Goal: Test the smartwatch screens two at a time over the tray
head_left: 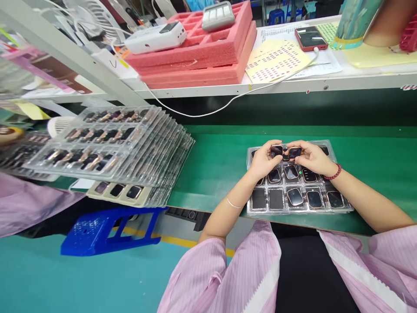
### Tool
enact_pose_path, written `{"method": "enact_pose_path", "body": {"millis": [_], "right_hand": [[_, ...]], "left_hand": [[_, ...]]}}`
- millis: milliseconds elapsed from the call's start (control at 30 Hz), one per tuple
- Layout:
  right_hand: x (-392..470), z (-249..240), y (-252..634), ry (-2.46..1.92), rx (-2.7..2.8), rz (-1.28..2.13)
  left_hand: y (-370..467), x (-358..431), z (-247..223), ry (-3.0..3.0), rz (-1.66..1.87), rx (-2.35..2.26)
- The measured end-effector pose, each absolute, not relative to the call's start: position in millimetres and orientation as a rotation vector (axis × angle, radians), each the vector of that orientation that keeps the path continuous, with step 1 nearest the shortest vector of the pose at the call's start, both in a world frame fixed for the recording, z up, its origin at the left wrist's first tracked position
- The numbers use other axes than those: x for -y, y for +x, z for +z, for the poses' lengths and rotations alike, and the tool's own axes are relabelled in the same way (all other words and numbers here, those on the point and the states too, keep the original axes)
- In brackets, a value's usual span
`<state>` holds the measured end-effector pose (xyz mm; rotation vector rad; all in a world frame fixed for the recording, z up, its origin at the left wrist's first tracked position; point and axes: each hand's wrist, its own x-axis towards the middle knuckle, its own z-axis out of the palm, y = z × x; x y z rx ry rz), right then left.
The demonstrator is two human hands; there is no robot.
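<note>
My left hand [265,160] is closed, its fingers and thumb holding a smartwatch [276,151] with a dark screen and gold-toned frame. Close beside it, my right hand [312,157] grips another smartwatch [295,152] of the same look. Both watches are over the back row of a clear plastic tray [282,211] on the green bench. Several watches lie in the tray's compartments, among them a tilted watch [295,197] in the front row. Two front-left compartments, one of them a dark compartment [276,199], hold no gold-framed watch. My hands hide part of the back row.
Left on the bench, a tall stack of clear trays [153,161] full of watches overhangs the edge. A blue stool [97,230] is below. Red foam trays [195,65], a phone [311,38] and a drooping white cable [195,115] occupy the shelf. Someone's pink sleeve [32,204] shows far left.
</note>
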<state>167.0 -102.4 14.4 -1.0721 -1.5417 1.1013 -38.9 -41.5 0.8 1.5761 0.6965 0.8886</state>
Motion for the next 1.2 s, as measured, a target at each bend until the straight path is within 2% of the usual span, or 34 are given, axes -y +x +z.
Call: {"method": "enact_pose_path", "body": {"millis": [600,1200], "right_hand": [[102,14,168,-1.138,1.564,1.106],[103,14,164,-1.180,1.498,1.127]], "left_hand": [[-37,38,-4,1.511,0.893,-0.710],[-40,42,17,1.407,0.871,-0.730]]}}
